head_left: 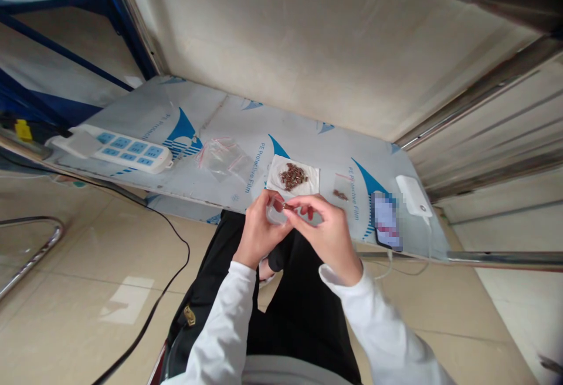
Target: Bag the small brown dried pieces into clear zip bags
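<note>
Just off the table's front edge, both of my hands are close together above my lap. My left hand point(260, 229) is closed on a small clear plastic bag point(275, 216), held between thumb and fingers. My right hand point(329, 228) pinches a small copper-coloured metal piece point(288, 206) at the mouth of the bag; its exact kind is too small to make out. Beyond the hands, a pile of similar copper-coloured pieces point(293, 177) lies on a white tissue point(313, 181). To the right rests a small clear bag with several such pieces point(340, 195) inside.
Clear zip bags point(224, 159) lie left of the tissue on the film-covered table point(290, 129). A white power strip point(132, 151) sits at the far left. On the right are a phone point(387, 222) and a white power bank point(412, 195) with a cable. A black cord point(165, 291) hangs at left.
</note>
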A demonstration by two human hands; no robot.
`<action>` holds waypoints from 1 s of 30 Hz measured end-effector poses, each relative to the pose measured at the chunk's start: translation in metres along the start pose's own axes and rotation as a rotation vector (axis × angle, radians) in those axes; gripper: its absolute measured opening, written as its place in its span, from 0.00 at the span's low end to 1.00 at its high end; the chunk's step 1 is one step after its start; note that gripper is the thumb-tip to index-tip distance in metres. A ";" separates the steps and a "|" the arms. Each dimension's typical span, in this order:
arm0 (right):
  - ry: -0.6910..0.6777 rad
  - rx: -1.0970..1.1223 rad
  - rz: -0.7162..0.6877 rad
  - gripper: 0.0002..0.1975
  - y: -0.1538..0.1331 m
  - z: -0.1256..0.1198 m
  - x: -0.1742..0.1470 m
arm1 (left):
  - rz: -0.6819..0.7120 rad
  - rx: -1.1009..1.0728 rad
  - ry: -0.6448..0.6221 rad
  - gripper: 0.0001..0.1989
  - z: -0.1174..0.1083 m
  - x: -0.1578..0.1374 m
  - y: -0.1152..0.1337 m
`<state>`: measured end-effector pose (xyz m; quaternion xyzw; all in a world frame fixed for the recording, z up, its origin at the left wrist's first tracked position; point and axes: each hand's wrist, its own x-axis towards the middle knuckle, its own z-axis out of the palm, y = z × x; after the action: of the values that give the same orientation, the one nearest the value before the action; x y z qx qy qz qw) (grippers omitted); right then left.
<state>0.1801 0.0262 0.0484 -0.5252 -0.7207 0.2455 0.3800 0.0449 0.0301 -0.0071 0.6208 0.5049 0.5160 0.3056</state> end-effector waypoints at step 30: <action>-0.021 -0.321 0.130 0.10 0.135 0.024 0.058 | -0.377 -0.649 0.158 0.11 -0.008 0.005 -0.007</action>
<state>0.2278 0.1264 -0.0504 -0.6221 -0.7192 0.1569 0.2668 0.0350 0.0361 -0.0090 0.3460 0.4426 0.6300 0.5361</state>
